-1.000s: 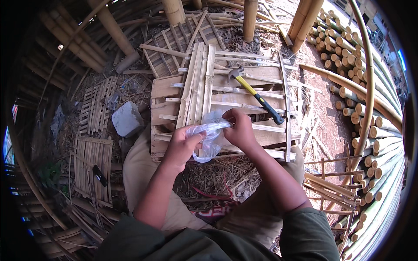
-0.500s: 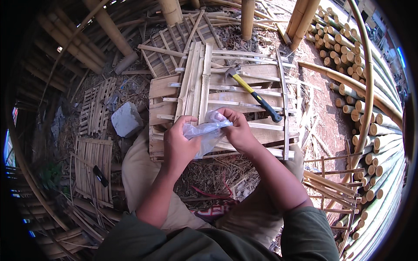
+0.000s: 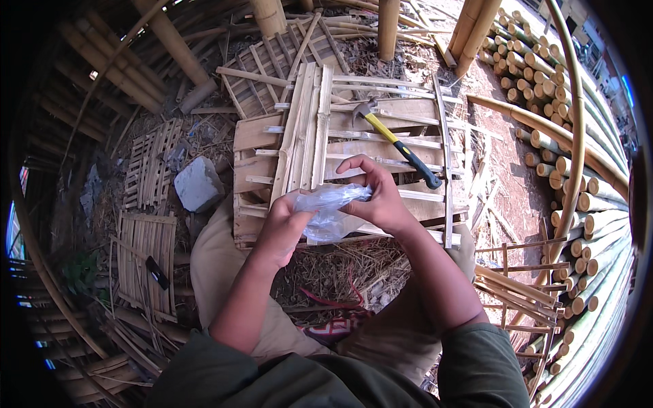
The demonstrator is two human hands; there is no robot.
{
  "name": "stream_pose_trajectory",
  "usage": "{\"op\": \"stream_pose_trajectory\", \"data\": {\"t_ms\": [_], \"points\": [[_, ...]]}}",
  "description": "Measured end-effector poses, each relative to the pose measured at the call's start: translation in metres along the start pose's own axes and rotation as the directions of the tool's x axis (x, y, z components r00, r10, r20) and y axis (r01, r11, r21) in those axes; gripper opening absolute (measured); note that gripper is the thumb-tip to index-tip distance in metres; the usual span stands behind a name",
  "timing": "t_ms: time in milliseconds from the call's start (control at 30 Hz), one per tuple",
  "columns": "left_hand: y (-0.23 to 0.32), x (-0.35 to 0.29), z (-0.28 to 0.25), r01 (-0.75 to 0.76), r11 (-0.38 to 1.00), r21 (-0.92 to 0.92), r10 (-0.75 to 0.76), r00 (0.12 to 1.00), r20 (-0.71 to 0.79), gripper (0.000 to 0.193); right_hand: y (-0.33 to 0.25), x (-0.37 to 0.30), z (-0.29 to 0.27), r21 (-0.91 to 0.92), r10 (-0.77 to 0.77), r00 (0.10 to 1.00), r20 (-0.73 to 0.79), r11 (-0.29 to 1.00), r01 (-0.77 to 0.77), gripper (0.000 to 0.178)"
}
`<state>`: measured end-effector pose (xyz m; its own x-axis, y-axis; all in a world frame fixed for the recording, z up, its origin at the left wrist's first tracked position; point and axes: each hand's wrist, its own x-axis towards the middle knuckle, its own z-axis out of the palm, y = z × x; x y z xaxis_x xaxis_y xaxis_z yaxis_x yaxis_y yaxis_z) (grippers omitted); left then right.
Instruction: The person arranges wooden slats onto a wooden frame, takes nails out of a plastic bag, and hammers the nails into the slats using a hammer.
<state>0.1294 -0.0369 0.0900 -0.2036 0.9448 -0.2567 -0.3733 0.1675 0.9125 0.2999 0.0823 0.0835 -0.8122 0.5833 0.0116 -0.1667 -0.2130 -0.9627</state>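
Note:
My left hand [image 3: 282,228] and my right hand [image 3: 381,197] both grip a small clear plastic bag [image 3: 330,207], held between them above my knees. The right hand's fingers pinch the bag's upper end; the left hand cups its lower part. What is inside the bag cannot be made out. Just beyond the hands lies a frame of bamboo slats on wooden boards [image 3: 306,129]. A hammer with a yellow and black handle [image 3: 398,144] rests on that frame, to the right of my right hand.
A grey stone block [image 3: 197,183] sits left of the frame. Woven bamboo panels [image 3: 146,234] lie at the left, one with a small dark tool [image 3: 158,273] on it. Stacked bamboo poles [image 3: 585,177] fill the right side. Straw and a red strap [image 3: 333,302] lie between my legs.
Both hands have kept hold of the bag and shifted a little with it; the bag now looks bunched up tighter between them. The hammer and frame have not moved.

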Motion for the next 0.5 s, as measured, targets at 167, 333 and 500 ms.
{"op": "stream_pose_trajectory", "data": {"t_ms": [167,333,500], "points": [[0.002,0.001,-0.001,-0.034,0.984,0.174,0.014,0.994,0.113,0.036,0.019,0.009,-0.009,-0.343,-0.488,0.849,-0.202,0.848,0.405,0.027],[0.003,0.002,0.004,0.023,0.995,0.1,-0.033,0.995,0.097,0.047,0.007,0.001,-0.011,-0.57,-0.547,0.834,0.07,0.664,0.483,0.021],[0.006,-0.003,0.011,0.045,0.978,0.202,-0.074,0.988,0.135,0.05,0.002,-0.002,-0.001,-0.55,-0.375,0.9,-0.221,0.81,0.202,0.026]]}}
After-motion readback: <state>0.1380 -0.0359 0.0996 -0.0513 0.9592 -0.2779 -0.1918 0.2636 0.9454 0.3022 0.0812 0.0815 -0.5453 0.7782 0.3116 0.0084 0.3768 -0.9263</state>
